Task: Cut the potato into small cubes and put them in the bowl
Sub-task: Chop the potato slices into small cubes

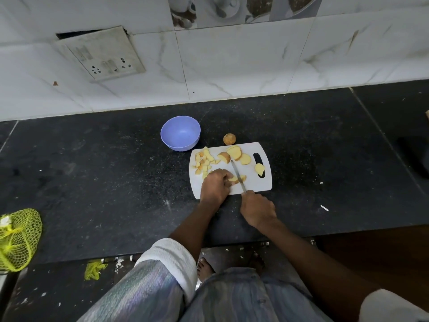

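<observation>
Fingers of the left hand (214, 182) curl down over a potato slice (234, 179) near the front edge of the white cutting board (260, 184), pinning it in place. The right hand (257, 209) grips the handle of a knife (238, 176) just off the board's front edge; the blade runs away from the person, across the slice and right beside the left fingertips. A pile of small cut pieces (204, 160) lies at the board's back left corner. Thicker slices and an end piece (234, 154) sit along the back edge, and one more chunk (259, 168) rests over the handle slot on the right side. A small round potato (229, 138) with its skin on stands on the dark desk (92, 170), just behind the board. The purple bowl (180, 133) sits near the board's back left corner, with nothing visible inside it. A yellow mesh bag (17, 238) hangs over the desk's front left edge.
</observation>
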